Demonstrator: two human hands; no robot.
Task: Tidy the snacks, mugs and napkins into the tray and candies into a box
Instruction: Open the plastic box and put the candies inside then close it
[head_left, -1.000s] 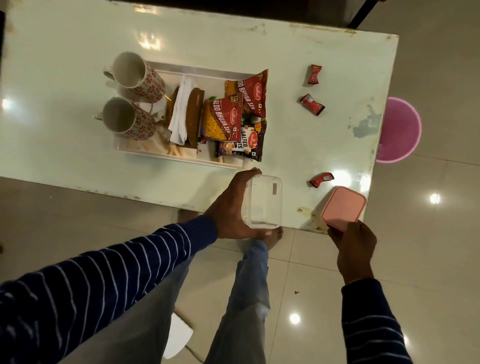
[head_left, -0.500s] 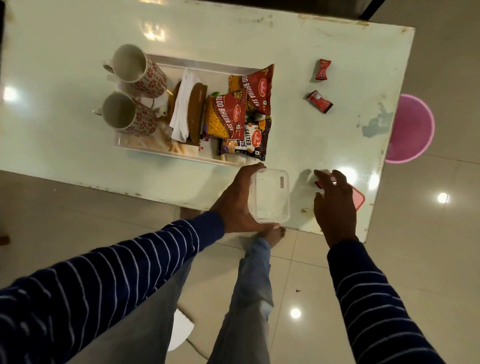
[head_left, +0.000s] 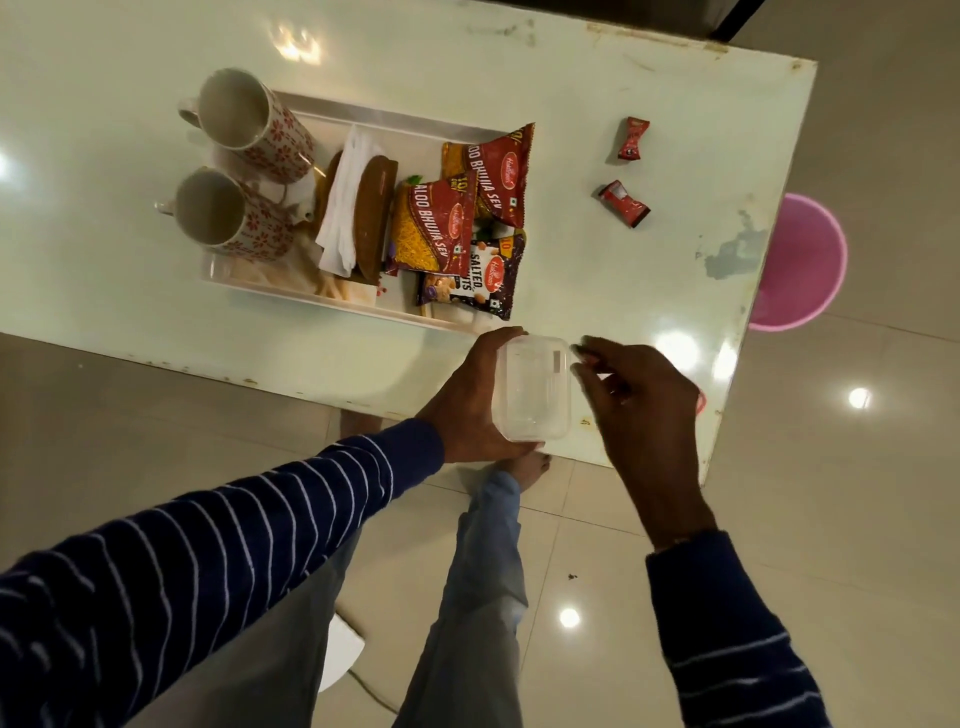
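My left hand (head_left: 462, 400) grips a clear lidless box (head_left: 532, 389) at the table's near edge. My right hand (head_left: 644, 405) hovers at the box's right rim with its fingertips pinched together; what they pinch is hidden. Two red wrapped candies (head_left: 632, 137) (head_left: 623, 202) lie loose on the table to the right of the white tray (head_left: 395, 111). The tray holds two patterned mugs (head_left: 244, 111) (head_left: 218, 213), white napkins (head_left: 345, 208) and three snack packets (head_left: 434, 228) (head_left: 498, 171) (head_left: 472, 280).
A sliver of the pink lid (head_left: 701, 402) shows behind my right hand near the table's right corner. A pink bin (head_left: 800, 260) stands on the floor past the table's right edge. My legs are below the near edge.
My right hand left the pink lid, reached to the candy beside it, then moved left to the box rim with pinched fingers. That candy is no longer visible. The left hand kept holding the box.
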